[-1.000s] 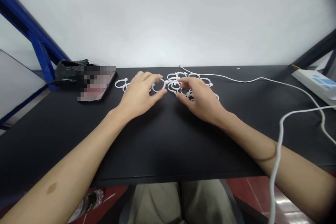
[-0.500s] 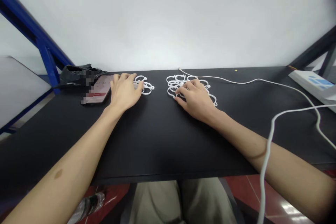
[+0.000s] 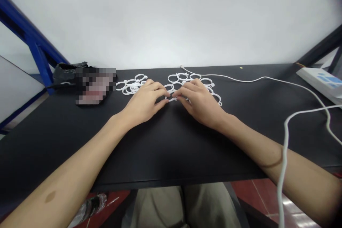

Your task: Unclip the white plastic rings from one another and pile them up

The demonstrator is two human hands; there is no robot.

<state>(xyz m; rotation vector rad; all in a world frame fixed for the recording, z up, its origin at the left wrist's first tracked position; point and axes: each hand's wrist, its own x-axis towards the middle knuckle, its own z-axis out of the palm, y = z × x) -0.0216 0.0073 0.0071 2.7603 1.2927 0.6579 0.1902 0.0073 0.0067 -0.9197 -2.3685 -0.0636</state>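
With the middle of the black table (image 3: 165, 142) taken as the dial's centre and the wall (image 3: 171, 17) as twelve, both hands lie close to the top of the clock; the left hand (image 3: 145, 103) sits at eleven, palm down, its thumb and forefinger bent to a narrow gap; the right hand (image 3: 201, 103) sits at one, its thumb and fingertips likewise drawn near together. Between the two sets of fingertips, at twelve, is a small white ring (image 3: 172, 99); the left fingertips are at its nine o'clock side and the right ones at its three o'clock side, though it is too small and too covered for me to tell whether either hand truly pinches it.

Just past that ring and partly beneath the right hand spreads the right cluster of white rings (image 3: 187, 79), many overlapping, some with a little round tab; the left cluster of rings (image 3: 133, 87) lies toward eleven, beside the left hand, which hides part of it.

At ten lies a phone (image 3: 96, 87), blurred by a mosaic, with a crumpled black bag (image 3: 65, 73) next to it; a thin white cable (image 3: 229, 78) runs from twelve toward three; a white box with blue markings (image 3: 326, 80) stands at two; a thicker white cable (image 3: 284, 156) passes at four, across the right forearm.
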